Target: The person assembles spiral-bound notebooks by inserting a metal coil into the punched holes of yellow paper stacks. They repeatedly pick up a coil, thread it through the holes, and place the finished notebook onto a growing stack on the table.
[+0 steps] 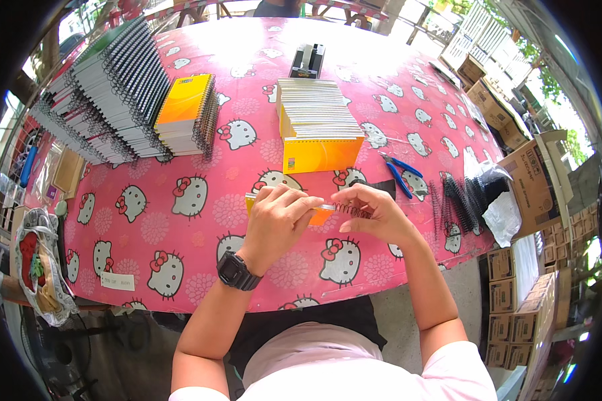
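Notebook [322,218] sits gripped in the left hand [279,212]; the loosely curled right hand [383,215] holds a coil [352,211].

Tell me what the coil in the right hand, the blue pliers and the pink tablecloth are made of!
The coil: thin, dark reddish loops, perhaps coated metal or plastic; I can't tell. The blue pliers: smooth, brightly coloured grips, likely plastic or rubber, probably over metal. The pink tablecloth: probably glossy vinyl, since light glares off its printed surface.

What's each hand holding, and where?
Left hand: yellow-orange notebook, gripped across its middle from above. Right hand: fingers curl around the spiral binding coil's outer end; can't tell whether gripped.
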